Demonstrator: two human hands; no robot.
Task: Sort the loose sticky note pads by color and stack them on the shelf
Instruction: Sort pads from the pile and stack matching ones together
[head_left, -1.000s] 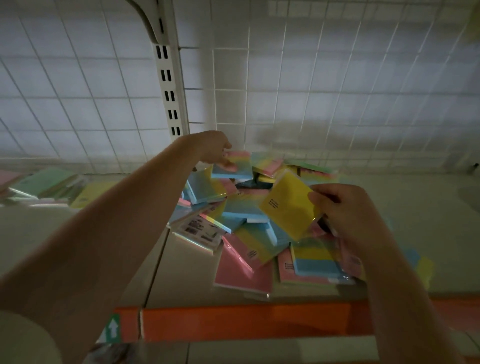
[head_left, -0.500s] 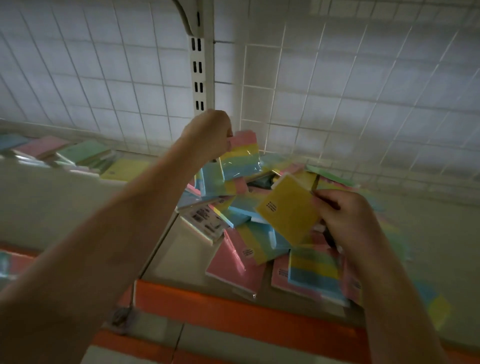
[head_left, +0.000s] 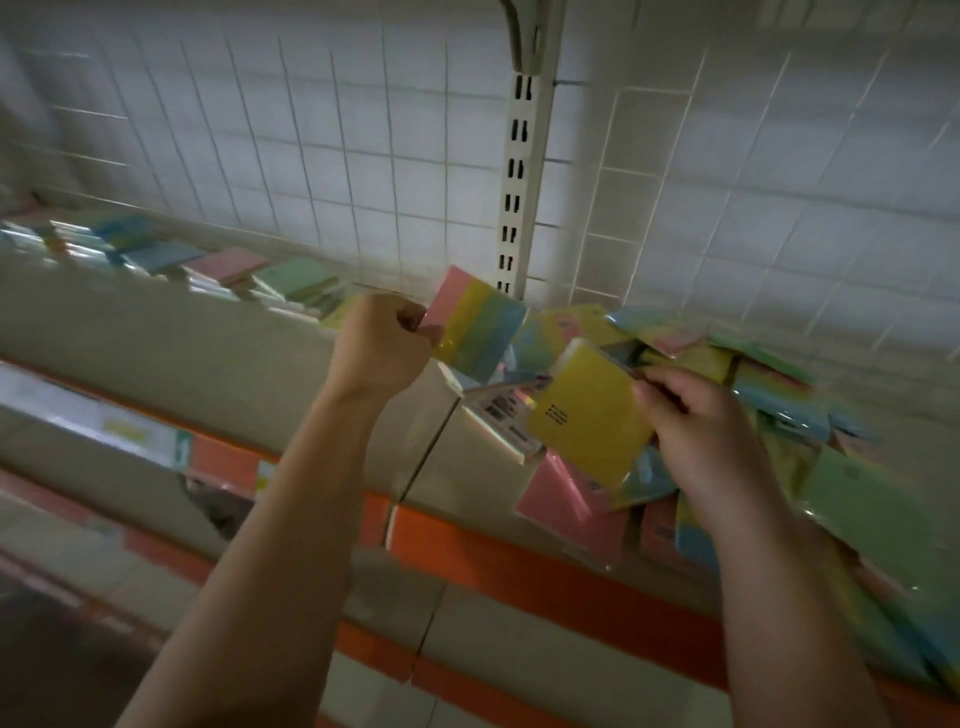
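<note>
left hand (head_left: 382, 345) pinches a pink-yellow-blue striped wrapped pad (head_left: 478, 327), frame centre. right hand (head_left: 701, 426) grips a yellow square pad (head_left: 587, 415) over the loose pile (head_left: 769, 395).

- Left hand (head_left: 382, 345) holds a pad (head_left: 475, 332) up, above the shelf (head_left: 218, 358).
- Loose pile (head_left: 769, 395) lies right of it, under the right hand (head_left: 701, 436).
- Stacks (head_left: 249, 270) lie far left, against the grid (head_left: 311, 156).

Both hands (head_left: 382, 340) (head_left: 698, 421) raised, fingers curled.

Head view, tilted, close above shelf (head_left: 291, 364)
</note>
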